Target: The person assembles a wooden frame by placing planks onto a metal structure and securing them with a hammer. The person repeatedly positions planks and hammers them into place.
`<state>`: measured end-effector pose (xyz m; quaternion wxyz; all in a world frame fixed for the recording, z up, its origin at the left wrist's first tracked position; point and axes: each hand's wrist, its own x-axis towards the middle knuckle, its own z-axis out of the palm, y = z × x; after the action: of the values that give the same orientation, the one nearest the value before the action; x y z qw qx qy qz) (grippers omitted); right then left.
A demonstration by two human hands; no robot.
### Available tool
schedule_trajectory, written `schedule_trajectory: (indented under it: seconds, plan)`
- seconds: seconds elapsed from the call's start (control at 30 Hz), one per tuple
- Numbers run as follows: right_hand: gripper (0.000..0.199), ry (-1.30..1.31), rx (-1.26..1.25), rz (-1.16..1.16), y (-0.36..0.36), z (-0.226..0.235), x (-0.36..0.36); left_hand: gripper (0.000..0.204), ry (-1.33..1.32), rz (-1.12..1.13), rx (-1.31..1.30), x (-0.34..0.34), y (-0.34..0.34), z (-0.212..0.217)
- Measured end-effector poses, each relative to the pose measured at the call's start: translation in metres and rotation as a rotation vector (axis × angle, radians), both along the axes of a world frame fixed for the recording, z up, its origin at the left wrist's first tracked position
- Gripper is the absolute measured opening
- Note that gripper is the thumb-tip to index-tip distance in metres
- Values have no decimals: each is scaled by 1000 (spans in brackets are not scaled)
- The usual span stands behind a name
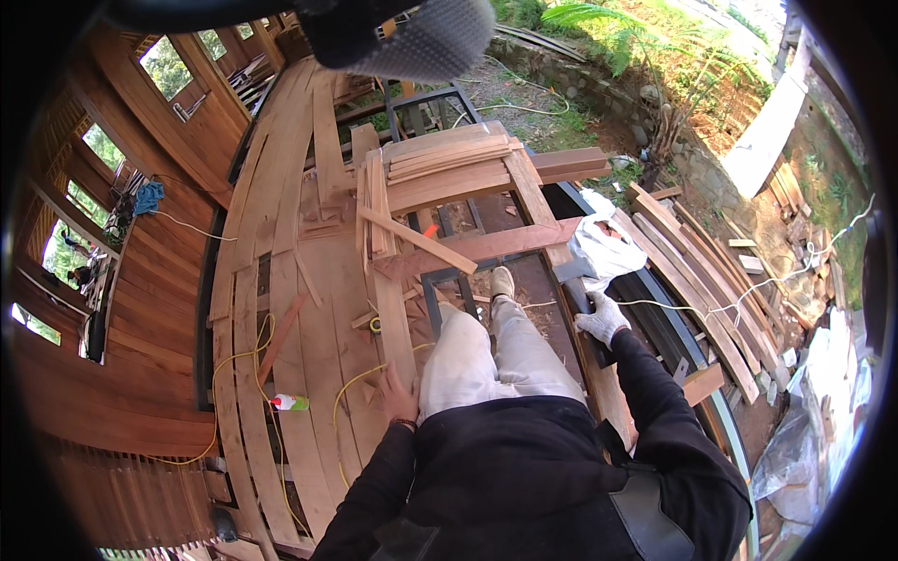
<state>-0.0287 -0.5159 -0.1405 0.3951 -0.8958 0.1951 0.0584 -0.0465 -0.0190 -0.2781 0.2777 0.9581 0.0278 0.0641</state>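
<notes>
My left hand (399, 402) is bare and lies on the near end of a long plank (391, 323), fingers stretched forward along it. To the right, my right hand (601, 318) wears a whitish work glove. Its fingers curl over a dark object beside a wooden beam (613, 400), and the hand hides most of it. Just beyond that hand is a crumpled white plastic bag (608, 251), with a grey piece at its near edge. A reddish board (486, 249) spans the frame ahead of my legs, and a shorter wood strip (416, 240) lies slanted over it.
Stacked boards (449, 161) rest across the far end. A yellow cord (339, 411), a tape roll (376, 324) and a red-and-white bottle (289, 402) lie on the deck at left. Gaps show between black metal beams (645, 297). More planks (697, 294) are piled at right.
</notes>
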Motion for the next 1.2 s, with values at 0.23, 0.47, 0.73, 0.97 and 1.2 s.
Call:
schedule_trajectory:
  seconds: [0.23,0.47,0.73,0.97,1.2]
  plan:
    - [68,35,-260,87,10,16,-14,83,63,58,-6,-3,-2,5]
    - [58,-3,-611,60,30,-9,-19,80,163,85,-4,-1,-8,24]
    - [67,-54,-538,-65,33,-12,-32,74,156,35,6,11,-1,2]
    - [80,-6,-452,-84,34,-4,-25,62,-245,-156,51,7,22,-38]
    - [104,207,-345,-35,29,-31,-10,62,36,-53,-36,39,18,-13]
